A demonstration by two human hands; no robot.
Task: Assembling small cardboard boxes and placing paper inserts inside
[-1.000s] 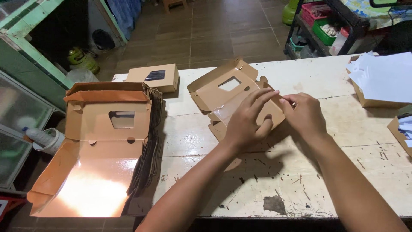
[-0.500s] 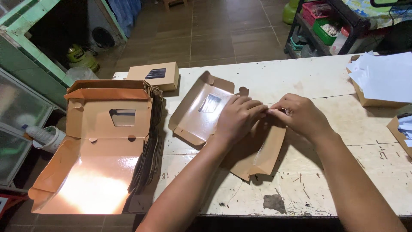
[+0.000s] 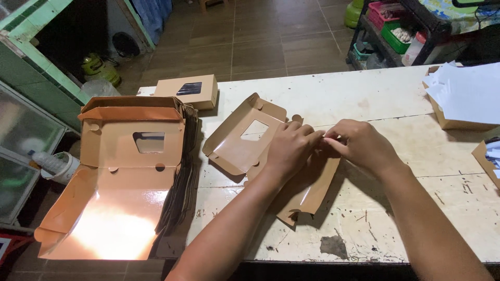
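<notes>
A flat brown cardboard box blank (image 3: 245, 143) with a window cut-out lies partly folded on the white table (image 3: 364, 99). My left hand (image 3: 291, 145) presses on its middle, fingers curled over a flap. My right hand (image 3: 359, 143) pinches the same blank's edge where the two hands meet. The part of the blank nearest me (image 3: 307, 195) sticks out below my hands.
A stack of unfolded box blanks (image 3: 125, 177) lies at the table's left end, overhanging the edge. A finished windowed box (image 3: 190, 89) stands at the back left. Boxes with white paper (image 3: 463, 96) sit at the right. A shelf rack (image 3: 401, 31) stands beyond the table.
The blank has been turned and laid flatter, its window lid now pointing left. Both hands slid to its right edge and came together there.
</notes>
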